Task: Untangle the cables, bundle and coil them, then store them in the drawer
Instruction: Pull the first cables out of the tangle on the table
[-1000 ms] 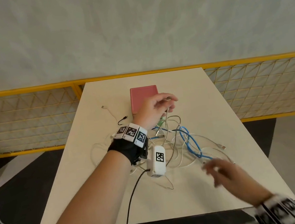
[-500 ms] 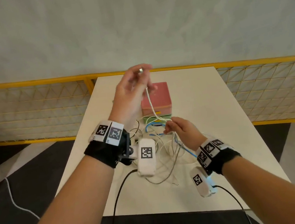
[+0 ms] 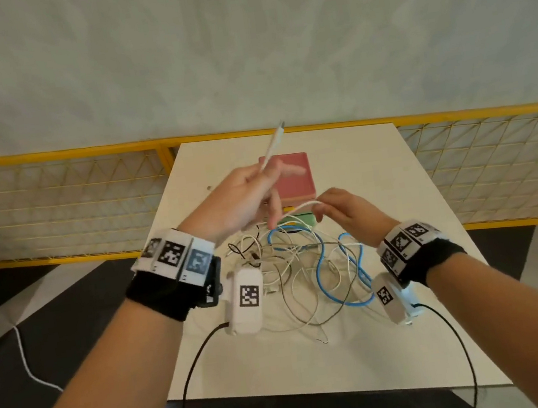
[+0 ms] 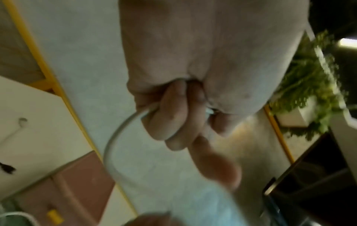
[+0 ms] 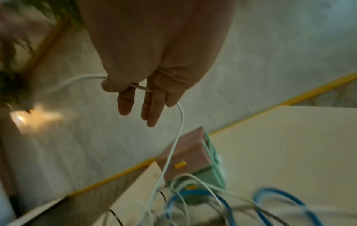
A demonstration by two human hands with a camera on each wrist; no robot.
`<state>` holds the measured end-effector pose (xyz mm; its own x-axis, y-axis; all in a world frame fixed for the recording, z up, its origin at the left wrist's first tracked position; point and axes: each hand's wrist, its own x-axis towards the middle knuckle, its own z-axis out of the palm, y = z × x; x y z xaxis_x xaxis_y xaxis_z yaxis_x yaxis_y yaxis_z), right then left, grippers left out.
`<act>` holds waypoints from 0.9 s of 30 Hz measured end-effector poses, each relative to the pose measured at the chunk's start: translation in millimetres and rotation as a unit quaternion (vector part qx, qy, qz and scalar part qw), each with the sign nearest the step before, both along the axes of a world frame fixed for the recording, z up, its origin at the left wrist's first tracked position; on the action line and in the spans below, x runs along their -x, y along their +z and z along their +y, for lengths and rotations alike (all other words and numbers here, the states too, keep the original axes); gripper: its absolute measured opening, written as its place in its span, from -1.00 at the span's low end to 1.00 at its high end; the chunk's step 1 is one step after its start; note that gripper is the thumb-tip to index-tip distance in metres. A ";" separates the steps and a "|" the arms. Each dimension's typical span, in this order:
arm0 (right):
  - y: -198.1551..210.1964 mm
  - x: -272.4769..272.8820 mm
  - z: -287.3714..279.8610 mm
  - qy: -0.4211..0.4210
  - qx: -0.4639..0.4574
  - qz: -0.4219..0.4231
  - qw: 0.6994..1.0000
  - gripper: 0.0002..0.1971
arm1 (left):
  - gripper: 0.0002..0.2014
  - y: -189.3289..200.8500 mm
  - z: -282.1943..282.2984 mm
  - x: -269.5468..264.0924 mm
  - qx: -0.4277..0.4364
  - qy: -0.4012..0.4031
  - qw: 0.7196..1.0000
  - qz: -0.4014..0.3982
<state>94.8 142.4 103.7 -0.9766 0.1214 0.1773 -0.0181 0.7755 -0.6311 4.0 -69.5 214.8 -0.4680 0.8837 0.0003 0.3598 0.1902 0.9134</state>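
A tangle of white, grey and blue cables lies on the cream table. My left hand is raised above it and grips one white cable near its plug end, which sticks up past the fingers. In the left wrist view my curled fingers wrap this white cable. My right hand pinches the same cable lower down, just above the tangle. The right wrist view shows the white cable running from my fingers down into the pile. A blue cable loops through the heap.
A small drawer box with a pink top and green lower drawer stands behind the tangle. A yellow mesh railing runs behind the table. A loose black plug and a white connector lie on the table's left part.
My left hand has come down from its high raised position, with the plug end now pointing up. My right hand has moved right and holds a short stretch of the white cable between both hands.
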 end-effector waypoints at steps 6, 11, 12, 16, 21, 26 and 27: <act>55.3 14.9 -15.0 0.038 -0.048 0.118 0.991 -0.82 | -0.63 -33.0 17.5 -10.2 0.075 0.039 0.996 0.042; 27.1 4.7 -8.0 -0.004 0.016 0.020 1.000 -0.71 | -0.66 -8.4 3.7 16.9 -0.152 0.234 0.957 0.081; 18.6 1.0 -7.9 -0.005 0.018 -0.002 1.000 -0.69 | -0.66 -2.9 -0.7 23.6 -0.192 0.274 0.939 0.073; 9.2 -6.3 -10.7 -0.013 0.005 -0.047 0.999 -0.69 | -0.70 1.2 -16.8 43.7 -0.168 0.370 0.908 0.102; 40.5 9.2 -20.2 -0.004 -0.081 0.013 0.997 -0.74 | -0.56 -12.6 -6.7 22.4 -0.095 0.244 0.939 0.222; 75.9 19.7 -30.9 0.032 -0.115 0.120 0.986 -0.82 | -0.73 -29.9 14.7 2.7 0.030 0.096 0.975 0.197; 78.0 19.7 -31.3 0.030 -0.101 0.128 0.986 -0.82 | -0.73 -28.1 15.4 3.0 0.015 0.108 0.975 0.193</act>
